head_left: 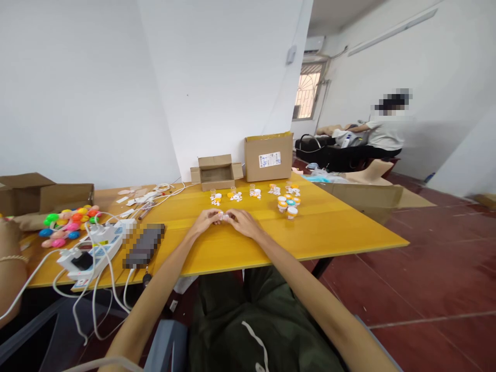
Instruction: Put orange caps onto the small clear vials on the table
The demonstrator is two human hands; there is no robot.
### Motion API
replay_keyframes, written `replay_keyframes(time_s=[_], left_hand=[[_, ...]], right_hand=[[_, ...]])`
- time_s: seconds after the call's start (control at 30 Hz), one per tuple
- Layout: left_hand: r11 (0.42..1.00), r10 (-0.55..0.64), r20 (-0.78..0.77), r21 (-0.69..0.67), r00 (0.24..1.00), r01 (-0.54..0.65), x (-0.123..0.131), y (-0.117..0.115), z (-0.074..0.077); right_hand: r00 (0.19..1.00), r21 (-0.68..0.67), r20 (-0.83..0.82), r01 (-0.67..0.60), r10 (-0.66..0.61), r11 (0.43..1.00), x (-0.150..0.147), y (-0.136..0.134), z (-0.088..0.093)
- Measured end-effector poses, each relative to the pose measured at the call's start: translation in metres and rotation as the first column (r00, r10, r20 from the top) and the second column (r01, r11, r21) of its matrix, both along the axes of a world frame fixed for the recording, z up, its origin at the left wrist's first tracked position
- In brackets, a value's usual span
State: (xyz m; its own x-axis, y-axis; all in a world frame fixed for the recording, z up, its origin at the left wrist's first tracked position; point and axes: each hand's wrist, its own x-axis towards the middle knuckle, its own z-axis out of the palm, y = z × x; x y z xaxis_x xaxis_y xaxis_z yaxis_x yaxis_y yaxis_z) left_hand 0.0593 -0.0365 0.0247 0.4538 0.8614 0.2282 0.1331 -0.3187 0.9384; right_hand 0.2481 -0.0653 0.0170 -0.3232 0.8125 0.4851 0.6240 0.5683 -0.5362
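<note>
My left hand (206, 221) and my right hand (244, 223) meet over the table, fingers pinched together. Between their fingertips is a small white-and-orange plastic piece (221, 215); its exact kind is too small to make out. Just beyond the hands, several little heaps of white parts (235, 197) lie in a row, with small clear cups (252, 188) and orange-and-white pieces among them. To the right of my right hand stands a cluster of small capped containers (292, 212) with white, orange and teal tops.
Behind the heaps are a small open carton (217, 178) and a larger cardboard box (268, 160). Leftward lie a phone (145, 246), a power strip (110, 245) with white cables, colourful bead-like balls (72, 223) and another person's arm (10, 276). A person (385, 135) sits far right.
</note>
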Motion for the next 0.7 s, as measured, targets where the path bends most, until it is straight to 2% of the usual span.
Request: replay_keyframes(time_s=[0.43,0.57,0.7], left_hand=[[1.000,0.004,0.004,-0.026,1.000,-0.004,0.0027,-0.0044,0.0044],[1.000,-0.002,0.011,-0.027,1.000,0.002,0.0021,-0.0041,0.0037],[1.000,0.009,0.001,-0.026,1.000,-0.009,-0.0003,-0.0013,0.0001]], right_hand=[[0.999,-0.079,-0.028,0.031,-0.033,0.996,-0.0004,-0.0004,-0.0006],[0.999,-0.056,-0.045,-0.013,0.011,0.998,0.0005,0.0007,-0.0025],[1.000,-0.012,-0.024,0.001,-0.001,1.000,0.0006,0.0016,-0.0034]])
